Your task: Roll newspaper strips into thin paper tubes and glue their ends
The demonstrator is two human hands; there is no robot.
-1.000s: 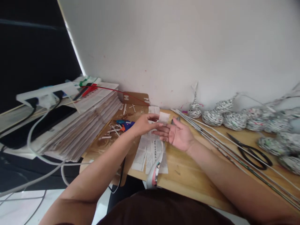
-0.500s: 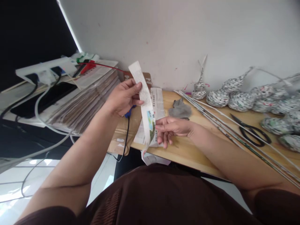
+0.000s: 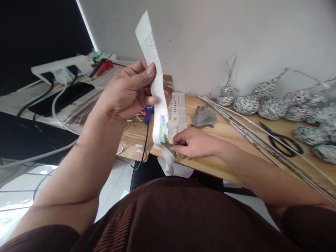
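A long strip of printed newspaper [image 3: 158,84] hangs between my two hands, its top end standing up against the wall. My left hand [image 3: 133,87] grips it near the upper part, thumb in front and fingers behind. Lower down, my right hand [image 3: 193,142] pinches the strip's edge beside a green and blue printed picture, where the paper bends. Below that the strip trails down past the table edge toward my lap. Flat on the table behind my right hand lies a newspaper piece [image 3: 178,108].
A grey cloth [image 3: 204,116], thin paper rods [image 3: 236,129] and black scissors [image 3: 285,143] lie on the wooden table. Woven paper gourd shapes [image 3: 271,106] line the wall. A blue glue gun [image 3: 148,114] rests on cardboard [image 3: 131,140]; a power strip [image 3: 63,68] sits at left.
My left hand has risen and come closer with the strip, whose top now reaches higher. My right hand's fingers have closed on the lower part of the strip.
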